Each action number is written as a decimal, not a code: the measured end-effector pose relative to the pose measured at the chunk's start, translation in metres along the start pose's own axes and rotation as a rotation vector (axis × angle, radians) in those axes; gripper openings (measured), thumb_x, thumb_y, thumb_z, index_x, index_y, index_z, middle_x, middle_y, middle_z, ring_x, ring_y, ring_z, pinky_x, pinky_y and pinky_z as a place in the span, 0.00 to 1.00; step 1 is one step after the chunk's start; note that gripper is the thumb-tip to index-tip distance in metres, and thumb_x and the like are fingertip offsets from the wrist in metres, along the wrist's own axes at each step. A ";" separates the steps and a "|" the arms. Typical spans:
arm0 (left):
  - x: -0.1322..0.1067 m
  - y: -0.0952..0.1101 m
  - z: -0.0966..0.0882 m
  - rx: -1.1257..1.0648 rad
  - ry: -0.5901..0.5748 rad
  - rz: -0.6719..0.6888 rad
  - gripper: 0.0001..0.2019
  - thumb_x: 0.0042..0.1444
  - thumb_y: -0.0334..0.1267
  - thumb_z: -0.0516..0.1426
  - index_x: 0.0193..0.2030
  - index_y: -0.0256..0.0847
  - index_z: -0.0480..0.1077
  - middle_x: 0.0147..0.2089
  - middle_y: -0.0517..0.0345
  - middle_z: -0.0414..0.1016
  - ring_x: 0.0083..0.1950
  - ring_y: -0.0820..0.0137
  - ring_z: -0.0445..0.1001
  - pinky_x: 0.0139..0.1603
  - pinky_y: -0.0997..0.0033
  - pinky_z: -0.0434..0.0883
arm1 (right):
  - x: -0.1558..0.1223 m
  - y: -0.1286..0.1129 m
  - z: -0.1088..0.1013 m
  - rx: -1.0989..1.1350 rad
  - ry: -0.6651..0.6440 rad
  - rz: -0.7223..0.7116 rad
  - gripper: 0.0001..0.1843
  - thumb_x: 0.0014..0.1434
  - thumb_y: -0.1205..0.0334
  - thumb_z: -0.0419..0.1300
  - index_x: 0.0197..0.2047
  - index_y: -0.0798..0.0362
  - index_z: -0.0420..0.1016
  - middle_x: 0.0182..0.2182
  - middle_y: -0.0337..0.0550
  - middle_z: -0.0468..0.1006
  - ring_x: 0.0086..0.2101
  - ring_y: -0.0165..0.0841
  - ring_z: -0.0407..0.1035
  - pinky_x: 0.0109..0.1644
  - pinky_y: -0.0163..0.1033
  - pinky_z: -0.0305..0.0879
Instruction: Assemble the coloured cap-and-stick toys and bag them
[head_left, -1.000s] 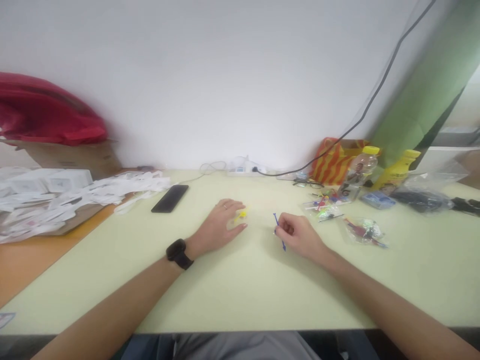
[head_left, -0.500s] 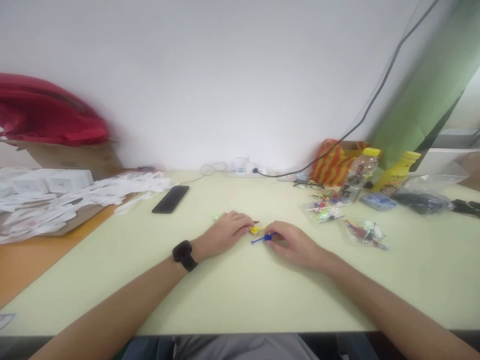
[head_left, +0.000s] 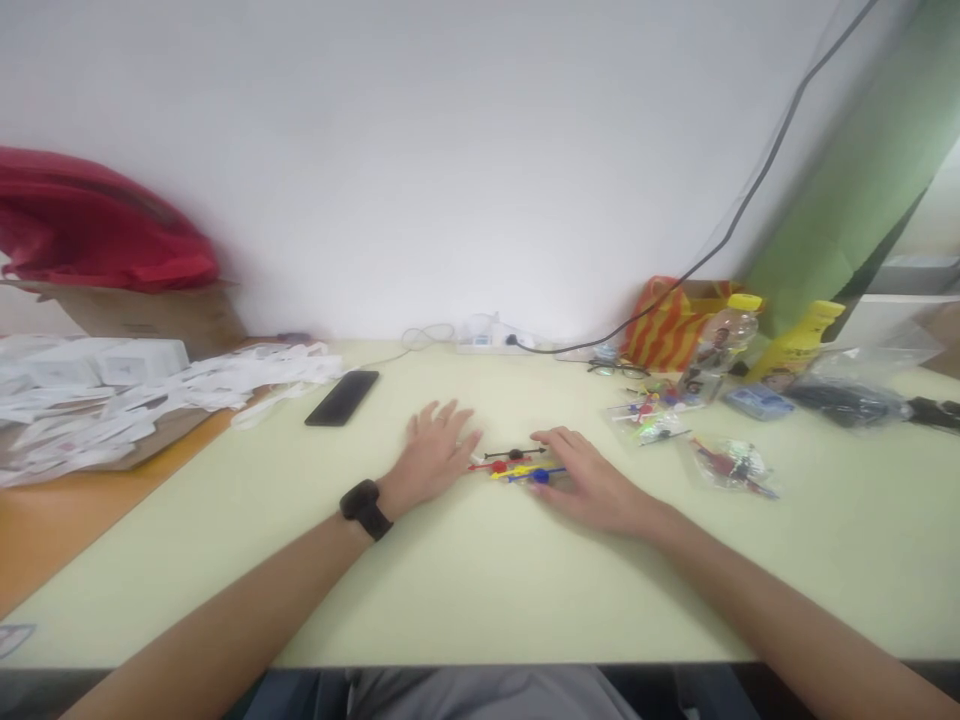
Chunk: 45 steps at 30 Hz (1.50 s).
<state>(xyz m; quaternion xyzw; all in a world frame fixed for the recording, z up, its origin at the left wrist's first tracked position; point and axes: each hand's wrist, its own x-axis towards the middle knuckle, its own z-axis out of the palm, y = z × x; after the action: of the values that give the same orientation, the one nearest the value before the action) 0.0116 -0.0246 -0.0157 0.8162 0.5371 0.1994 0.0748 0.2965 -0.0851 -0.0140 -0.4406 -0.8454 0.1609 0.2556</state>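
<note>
Since half a second ago your hands have let go and flattened, leaving four pieces bared between them.

Item: thin plastic sticks (head_left: 517, 466), black, red, yellow and blue, side by side at frame centre on the desk (head_left: 465, 580).

Your left hand (head_left: 433, 457): fingers spread, holding nothing, just left of them.

Your right hand (head_left: 589, 482): flat, unclenched, at their right ends.

Handling, by judgement: very light, slightly springy, slippery, easily scattered. Pinch each at its mid-shaft bead.

Tabletop (head_left: 480, 580) matt, smooth, laminate-looking. Little sticks (head_left: 517, 466) right of phone (head_left: 341, 397): shiny coloured plastic. Phone itself glossy black. Left of phone: matt white paper heap (head_left: 112, 410). Far right of phone: crinkly clear plastic bags (head_left: 731, 464).
</note>
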 end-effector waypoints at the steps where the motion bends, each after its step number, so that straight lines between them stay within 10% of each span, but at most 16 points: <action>1: 0.002 -0.006 0.002 -0.003 -0.017 -0.064 0.28 0.72 0.58 0.45 0.70 0.46 0.65 0.77 0.44 0.56 0.79 0.42 0.45 0.75 0.31 0.46 | -0.001 0.000 0.000 -0.006 -0.014 -0.007 0.31 0.67 0.54 0.62 0.70 0.43 0.58 0.60 0.51 0.70 0.60 0.48 0.65 0.65 0.57 0.64; 10: -0.008 0.015 0.000 -0.387 -0.182 0.037 0.35 0.71 0.64 0.45 0.78 0.52 0.52 0.82 0.56 0.42 0.82 0.57 0.42 0.80 0.50 0.46 | -0.002 -0.004 0.013 0.111 -0.043 -0.087 0.32 0.71 0.56 0.58 0.73 0.44 0.53 0.66 0.52 0.66 0.67 0.45 0.60 0.70 0.56 0.61; 17: -0.017 0.038 -0.013 -0.846 -0.348 0.175 0.28 0.75 0.56 0.43 0.78 0.56 0.52 0.80 0.60 0.51 0.79 0.58 0.54 0.77 0.50 0.60 | -0.002 -0.016 0.014 0.216 -0.067 -0.171 0.36 0.69 0.59 0.61 0.75 0.43 0.52 0.69 0.52 0.62 0.68 0.45 0.58 0.72 0.56 0.59; 30: -0.005 0.017 -0.007 -0.538 -0.049 0.021 0.20 0.70 0.51 0.51 0.61 0.44 0.70 0.58 0.50 0.74 0.53 0.60 0.74 0.56 0.57 0.74 | -0.002 -0.006 0.000 0.056 0.002 -0.042 0.35 0.66 0.55 0.64 0.72 0.45 0.57 0.59 0.53 0.72 0.57 0.48 0.69 0.62 0.56 0.68; 35: -0.008 0.021 -0.015 -0.599 -0.173 0.074 0.15 0.69 0.45 0.51 0.54 0.43 0.74 0.42 0.56 0.78 0.42 0.64 0.77 0.45 0.63 0.75 | 0.000 0.000 0.002 0.091 -0.014 0.028 0.28 0.66 0.58 0.63 0.67 0.45 0.63 0.53 0.49 0.74 0.47 0.42 0.74 0.52 0.48 0.72; 45: -0.014 0.032 -0.005 -0.839 -0.363 0.046 0.19 0.65 0.50 0.61 0.58 0.43 0.70 0.49 0.51 0.81 0.47 0.62 0.81 0.47 0.63 0.78 | 0.000 -0.013 -0.002 0.172 -0.073 -0.066 0.20 0.66 0.64 0.61 0.60 0.47 0.70 0.49 0.47 0.73 0.46 0.40 0.72 0.51 0.45 0.70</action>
<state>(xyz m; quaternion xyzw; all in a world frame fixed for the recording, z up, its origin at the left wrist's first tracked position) 0.0323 -0.0508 -0.0034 0.7487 0.3696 0.2553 0.4875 0.2891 -0.0918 -0.0058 -0.3831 -0.8511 0.2402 0.2666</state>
